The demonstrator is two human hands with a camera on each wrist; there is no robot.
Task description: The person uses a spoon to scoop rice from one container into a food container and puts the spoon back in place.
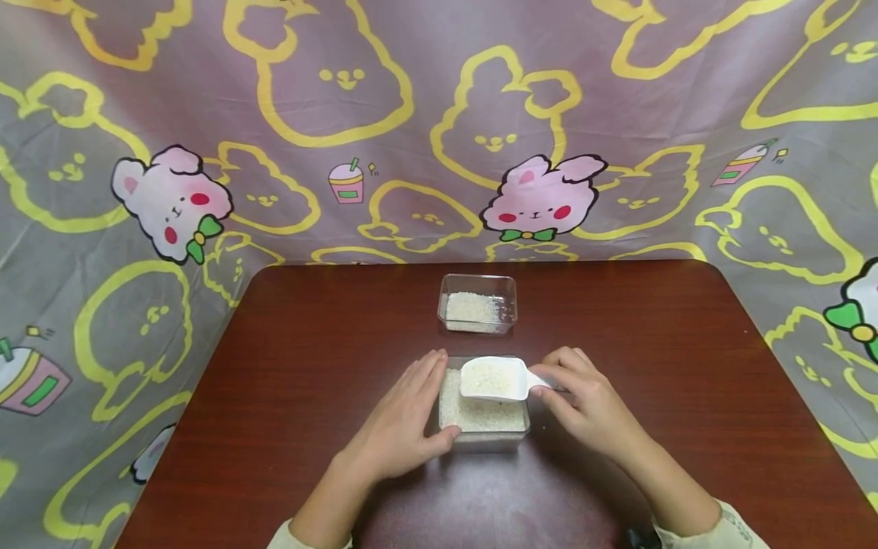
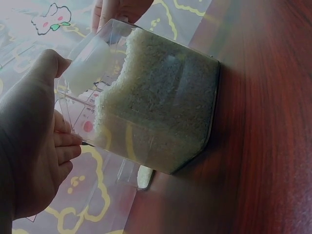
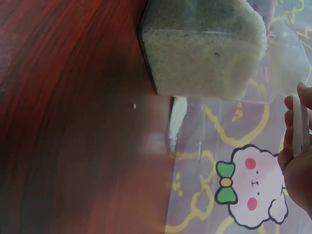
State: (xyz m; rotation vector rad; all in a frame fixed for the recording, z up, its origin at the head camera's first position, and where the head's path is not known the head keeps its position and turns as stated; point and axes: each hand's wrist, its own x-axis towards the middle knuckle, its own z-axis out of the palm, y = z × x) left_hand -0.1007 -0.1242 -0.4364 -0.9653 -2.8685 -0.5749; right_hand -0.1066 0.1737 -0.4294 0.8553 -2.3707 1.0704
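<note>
My right hand (image 1: pixel 583 400) grips the handle of a white scoop (image 1: pixel 518 380), which lies level over a clear container (image 1: pixel 488 442). White rice fills the scoop's bowl. More rice (image 1: pixel 473 418) nearly fills the container, below its rim. At the container's left side, my left hand (image 1: pixel 405 427) holds it, thumb at the near corner and fingers (image 2: pixel 67 141) along the far end. In the right wrist view, the scoop handle (image 3: pixel 298 129) lies between thumb and curled fingers. The scoop hides part of the rice beneath it.
Farther back stands a smaller clear container (image 1: pixel 473 327) with a shallower heap of rice (image 1: pixel 469 306), mostly on its left. A loose grain (image 3: pixel 134 106) lies on the brown table (image 1: pixel 329 328). A printed curtain (image 1: pixel 411 99) surrounds the table's back and sides.
</note>
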